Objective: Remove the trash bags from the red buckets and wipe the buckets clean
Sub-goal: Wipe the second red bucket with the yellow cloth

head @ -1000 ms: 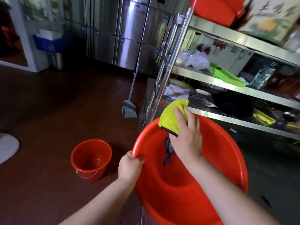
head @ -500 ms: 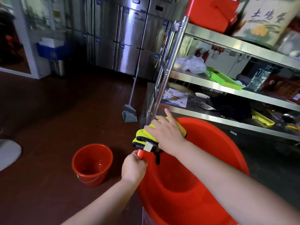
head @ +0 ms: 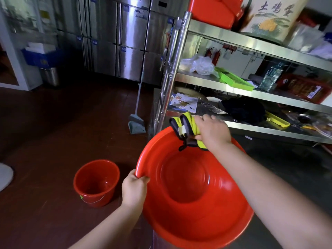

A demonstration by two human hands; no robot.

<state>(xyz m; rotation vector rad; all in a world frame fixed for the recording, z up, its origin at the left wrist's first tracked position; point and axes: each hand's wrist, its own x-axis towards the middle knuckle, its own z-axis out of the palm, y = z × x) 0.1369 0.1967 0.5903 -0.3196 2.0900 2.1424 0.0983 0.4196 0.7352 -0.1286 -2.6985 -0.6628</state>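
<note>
1. Task object: the large red basin [head: 194,186] occupies the lower centre of the frame, tilted so that its open interior faces the camera. No trash bag is visible inside it.
2. Left hand [head: 133,190]: clenched on the basin rim at the left edge, fingers wrapped over the lip. It supports and steadies the basin.
3. Right hand [head: 212,131]: grasping a bunched yellow cloth [head: 188,127] with dark trim, pressed against the upper rim of the basin, above centre of the frame.
4. Governing relation: the cloth sits at the far (upper) edge of the rim, and the unwiped bowl floor lies directly below it, toward the bottom of the frame. The right hand is the nearer one to that interior; the left hand lies across the rim on the left.
5. Judgement: the wiping step is in hand; the next stroke would probably follow the rim or travel downward into the bowl while the left hand holds the tilt.
6. Second task object: a small red bucket [head: 96,182] stands upright on the floor at lower left, well apart from both hands, with no bag visible in it.
</note>
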